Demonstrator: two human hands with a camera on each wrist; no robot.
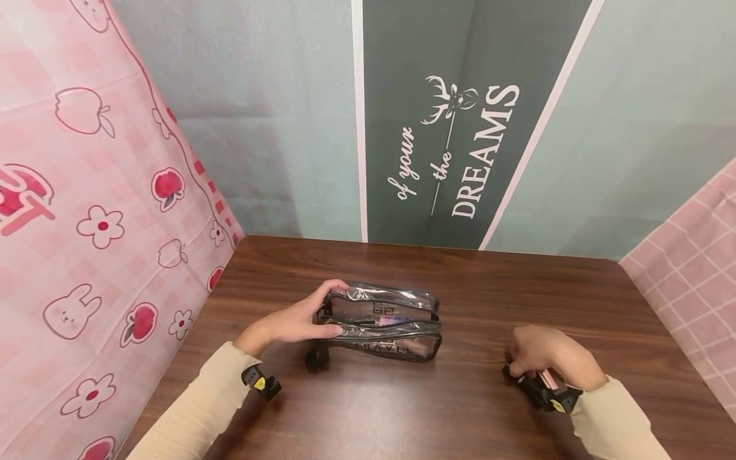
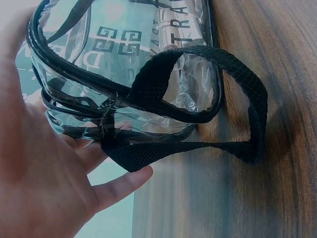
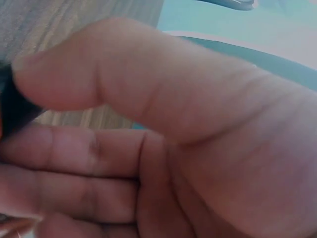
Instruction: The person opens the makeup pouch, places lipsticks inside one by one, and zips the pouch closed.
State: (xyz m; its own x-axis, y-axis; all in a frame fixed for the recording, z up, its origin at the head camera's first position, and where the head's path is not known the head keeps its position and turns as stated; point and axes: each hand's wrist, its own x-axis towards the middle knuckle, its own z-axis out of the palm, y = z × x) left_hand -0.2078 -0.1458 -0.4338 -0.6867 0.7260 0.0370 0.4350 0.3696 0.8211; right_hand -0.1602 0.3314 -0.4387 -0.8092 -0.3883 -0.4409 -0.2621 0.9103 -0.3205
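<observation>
A clear plastic zip pouch (image 1: 379, 348) with black piping and printed lettering lies on the table, its zip side gaping upward. My left hand (image 1: 307, 319) grips its left end, thumb on the near edge and fingers at the far edge. A black strap loop (image 2: 257, 99) hangs from that end beside the palm. Through the plastic a small pink-purple item (image 1: 393, 321) shows inside. Off to the right, my right hand (image 1: 549, 354) is low over the table. Its thumb and fingers pinch a small black object (image 3: 15, 106), mostly cut off; its kind is unclear.
The brown wooden table (image 1: 471, 287) reaches back to a green and grey curtain (image 1: 420, 51). Pink patterned cloth (image 1: 115, 268) hangs on the left, and a pink checked cloth (image 1: 701, 281) on the right. A pinkish thing (image 1: 548, 379) shows under the right hand, partly hidden.
</observation>
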